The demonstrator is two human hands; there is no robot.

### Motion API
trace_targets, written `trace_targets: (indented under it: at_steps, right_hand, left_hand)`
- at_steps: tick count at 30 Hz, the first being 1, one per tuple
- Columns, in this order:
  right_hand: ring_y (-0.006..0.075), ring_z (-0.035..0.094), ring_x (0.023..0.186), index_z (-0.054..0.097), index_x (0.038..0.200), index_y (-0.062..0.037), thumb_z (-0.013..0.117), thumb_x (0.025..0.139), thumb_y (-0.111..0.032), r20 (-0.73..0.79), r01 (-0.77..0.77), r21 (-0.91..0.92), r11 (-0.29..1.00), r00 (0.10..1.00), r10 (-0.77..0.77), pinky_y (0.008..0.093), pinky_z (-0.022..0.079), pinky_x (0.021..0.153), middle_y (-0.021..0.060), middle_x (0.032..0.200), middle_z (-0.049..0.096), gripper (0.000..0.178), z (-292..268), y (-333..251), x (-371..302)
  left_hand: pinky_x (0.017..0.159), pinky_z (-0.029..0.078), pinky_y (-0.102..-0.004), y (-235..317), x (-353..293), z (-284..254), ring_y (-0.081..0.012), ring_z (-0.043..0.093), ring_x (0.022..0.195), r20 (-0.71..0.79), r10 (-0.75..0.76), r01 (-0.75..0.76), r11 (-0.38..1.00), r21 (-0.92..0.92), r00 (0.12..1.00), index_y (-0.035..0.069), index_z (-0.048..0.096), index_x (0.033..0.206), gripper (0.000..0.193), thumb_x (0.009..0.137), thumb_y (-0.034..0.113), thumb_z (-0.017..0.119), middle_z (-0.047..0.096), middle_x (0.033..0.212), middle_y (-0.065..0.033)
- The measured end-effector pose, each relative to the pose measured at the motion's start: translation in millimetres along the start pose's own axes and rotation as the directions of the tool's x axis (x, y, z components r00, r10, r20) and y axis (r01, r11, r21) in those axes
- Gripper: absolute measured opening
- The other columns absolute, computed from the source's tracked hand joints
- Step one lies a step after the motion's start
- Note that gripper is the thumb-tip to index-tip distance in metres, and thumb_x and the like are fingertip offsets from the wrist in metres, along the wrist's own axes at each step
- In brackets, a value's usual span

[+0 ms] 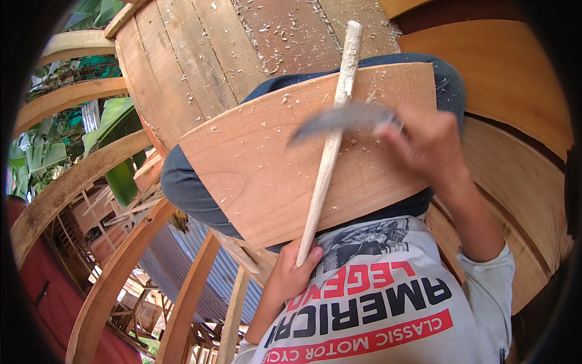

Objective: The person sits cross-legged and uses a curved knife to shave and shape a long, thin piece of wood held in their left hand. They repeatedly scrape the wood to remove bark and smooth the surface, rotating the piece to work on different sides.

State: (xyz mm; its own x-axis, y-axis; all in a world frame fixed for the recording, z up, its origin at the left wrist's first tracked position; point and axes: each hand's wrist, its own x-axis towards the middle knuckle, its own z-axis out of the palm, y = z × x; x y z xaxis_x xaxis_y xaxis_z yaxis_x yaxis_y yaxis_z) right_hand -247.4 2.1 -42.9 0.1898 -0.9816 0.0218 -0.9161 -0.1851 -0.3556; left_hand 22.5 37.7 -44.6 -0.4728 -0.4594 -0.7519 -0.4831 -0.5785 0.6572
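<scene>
My left hand (292, 274) is closed round the near end of a long, pale, peeled wooden stick (323, 179). The stick slants away from me across a wooden board (242, 176) lying over my crossed legs, and its far end sticks out past the board's far edge. In my right hand (424, 142) is a knife (339, 121) with a dark curved blade, smeared by motion. The blade crosses over the upper half of the stick; whether it touches the wood I cannot tell. Wood shavings lie scattered on the board.
Beyond my legs, a plank floor (212, 48) is strewn with shavings. Curved wooden ribs (121, 282) rise on the left, with green leaves and corrugated metal sheets (191, 267) outside them. Curved planks (509, 176) form a wall close on my right.
</scene>
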Motion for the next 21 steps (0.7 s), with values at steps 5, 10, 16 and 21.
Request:
trace_targets:
  at_steps: [5,10,16,21]
  right_hand:
    - [0.0254,0.053,0.043,0.05,0.06,-0.0083,0.066,0.08,-0.045,-0.096,-0.078,-0.031,0.996,0.993,0.075,0.0341,0.04,0.04,0.0099,0.049,0.049,0.045,-2.8,12.4,6.2]
    - [0.0277,0.054,0.044,0.052,0.061,-0.0067,0.065,0.081,-0.044,-0.193,-0.275,0.056,0.96,0.94,0.28,0.0357,0.041,0.041,0.0125,0.053,0.053,0.044,4.5,36.7,15.1]
    - [0.026,0.054,0.044,0.051,0.062,-0.0095,0.064,0.081,-0.048,-0.174,-0.17,-0.086,0.982,0.973,0.154,0.034,0.04,0.04,0.0089,0.052,0.052,0.044,-2.6,56.5,24.0]
    - [0.0272,0.055,0.045,0.053,0.063,-0.0086,0.064,0.081,-0.046,-0.163,-0.135,-0.111,0.985,0.98,0.116,0.0343,0.041,0.041,0.0097,0.053,0.053,0.043,-10.4,36.0,22.1]
  left_hand:
    - [0.058,0.039,-0.031,1.7,4.1,-0.8,-0.016,0.039,0.062,0.05,-0.005,0.004,1.0,0.004,0.999,-0.001,0.047,0.08,0.025,0.09,0.02,0.056,0.043,0.064,-0.0091]
    - [0.059,0.039,-0.031,7.1,6.3,-1.8,-0.016,0.039,0.063,0.082,-0.018,0.022,0.999,-0.043,0.996,-0.001,0.047,0.08,0.026,0.091,0.021,0.056,0.044,0.065,-0.0091]
    - [0.061,0.04,-0.0313,-0.1,-0.6,-2.4,-0.0161,0.041,0.064,0.095,-0.034,0.037,0.999,-0.034,0.995,-0.002,0.047,0.081,0.026,0.091,0.021,0.056,0.044,0.066,-0.0095]
    - [0.06,0.039,-0.031,-0.6,4.4,-4.3,-0.0151,0.04,0.063,0.082,-0.006,0.008,1.0,-0.018,0.997,-0.002,0.046,0.078,0.028,0.092,0.021,0.055,0.044,0.065,-0.0088]
